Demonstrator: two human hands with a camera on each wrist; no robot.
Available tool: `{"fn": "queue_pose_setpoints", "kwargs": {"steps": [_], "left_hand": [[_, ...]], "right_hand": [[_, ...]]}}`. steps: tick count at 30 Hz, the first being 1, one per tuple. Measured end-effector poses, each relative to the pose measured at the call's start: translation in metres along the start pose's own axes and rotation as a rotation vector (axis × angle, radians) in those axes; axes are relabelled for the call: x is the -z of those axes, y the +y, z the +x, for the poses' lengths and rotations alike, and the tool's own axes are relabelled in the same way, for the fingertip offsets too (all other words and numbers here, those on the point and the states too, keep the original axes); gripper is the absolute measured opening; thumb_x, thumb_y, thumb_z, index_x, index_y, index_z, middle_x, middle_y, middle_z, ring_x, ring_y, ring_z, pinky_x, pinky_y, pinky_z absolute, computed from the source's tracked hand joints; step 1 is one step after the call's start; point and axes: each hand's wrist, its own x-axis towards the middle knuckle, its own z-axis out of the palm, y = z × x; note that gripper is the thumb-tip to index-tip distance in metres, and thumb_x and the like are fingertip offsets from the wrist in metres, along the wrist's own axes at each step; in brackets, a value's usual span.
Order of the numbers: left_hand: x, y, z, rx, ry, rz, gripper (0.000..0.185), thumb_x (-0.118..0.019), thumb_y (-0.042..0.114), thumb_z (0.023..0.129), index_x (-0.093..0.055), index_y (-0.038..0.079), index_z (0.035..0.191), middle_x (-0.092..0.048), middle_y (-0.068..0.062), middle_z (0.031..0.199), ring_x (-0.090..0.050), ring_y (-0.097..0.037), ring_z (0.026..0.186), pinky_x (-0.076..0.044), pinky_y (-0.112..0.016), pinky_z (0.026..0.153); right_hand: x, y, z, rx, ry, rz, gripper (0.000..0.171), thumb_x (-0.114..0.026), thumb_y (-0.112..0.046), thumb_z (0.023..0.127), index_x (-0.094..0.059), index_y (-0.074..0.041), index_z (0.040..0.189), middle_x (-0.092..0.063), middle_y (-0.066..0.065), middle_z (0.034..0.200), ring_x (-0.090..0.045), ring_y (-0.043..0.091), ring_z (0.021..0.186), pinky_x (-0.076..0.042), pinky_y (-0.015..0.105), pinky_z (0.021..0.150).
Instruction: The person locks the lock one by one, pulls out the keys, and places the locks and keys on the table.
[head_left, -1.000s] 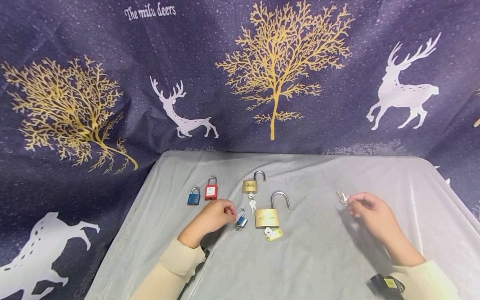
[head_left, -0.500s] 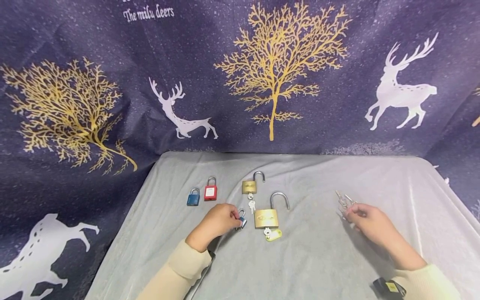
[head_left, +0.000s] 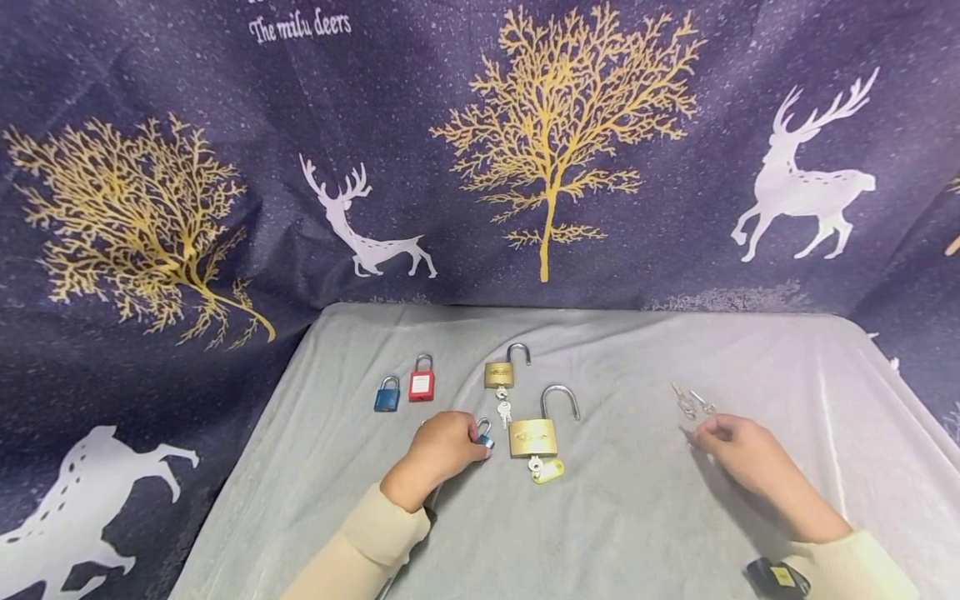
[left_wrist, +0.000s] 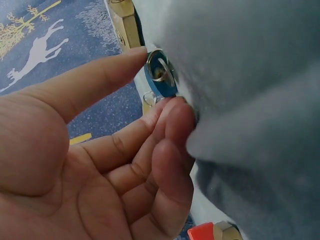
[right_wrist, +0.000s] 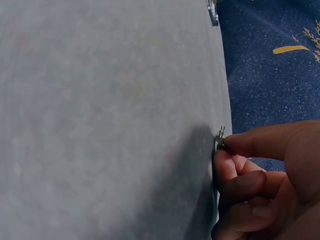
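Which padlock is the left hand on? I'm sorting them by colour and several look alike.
The small blue padlock beside the large brass padlock, pinched by the left hand. The other blue padlock lies untouched beside the red padlock.

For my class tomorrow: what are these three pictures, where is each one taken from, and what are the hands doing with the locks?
No machine here: a person works with bare hands, wearing three cameras. The wide picture comes from the head, the close-ups from each wrist. On the grey cloth lie a blue padlock, a red padlock, a small brass padlock and a large brass padlock, both brass ones open with keys in them. The left hand pinches a small blue padlock. The right hand pinches a small key; loose keys lie just beyond it.
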Motion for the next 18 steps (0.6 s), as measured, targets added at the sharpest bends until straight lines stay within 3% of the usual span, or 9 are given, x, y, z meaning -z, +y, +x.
{"fn": "queue_pose_setpoints", "kwargs": {"steps": [7, 14, 18], "left_hand": [[-0.0046, 0.0005, 0.0003, 0.023, -0.008, 0.033, 0.033, -0.084, 0.026, 0.075, -0.054, 0.016, 0.066, -0.05, 0.004, 0.062, -0.046, -0.014, 0.059, -0.033, -0.031, 0.056], [-0.0041, -0.0019, 0.0015, 0.014, -0.04, 0.014, 0.032, -0.083, 0.027, 0.076, -0.055, 0.016, 0.067, -0.051, 0.004, 0.065, -0.048, -0.014, 0.061, -0.036, -0.03, 0.057], [-0.0032, -0.0016, 0.0015, 0.015, -0.065, -0.008, 0.032, -0.083, 0.025, 0.078, -0.055, 0.015, 0.068, -0.05, 0.004, 0.065, -0.047, -0.014, 0.062, -0.036, -0.029, 0.057]], "right_hand": [[-0.0016, 0.0037, 0.0001, 0.018, 0.02, -0.032, 0.017, -0.063, -0.027, 0.098, -0.069, -0.013, 0.092, -0.076, 0.008, 0.092, -0.068, 0.026, 0.086, -0.051, 0.043, 0.075], [-0.0011, 0.0069, 0.0013, 0.015, 0.036, -0.057, 0.014, -0.067, -0.027, 0.095, -0.068, -0.013, 0.091, -0.074, 0.005, 0.087, -0.063, 0.018, 0.079, -0.046, 0.035, 0.07], [0.0003, 0.006, 0.0019, 0.014, 0.033, -0.053, 0.015, -0.066, -0.026, 0.095, -0.066, -0.011, 0.094, -0.073, 0.008, 0.09, -0.064, 0.023, 0.081, -0.048, 0.04, 0.071]]}}
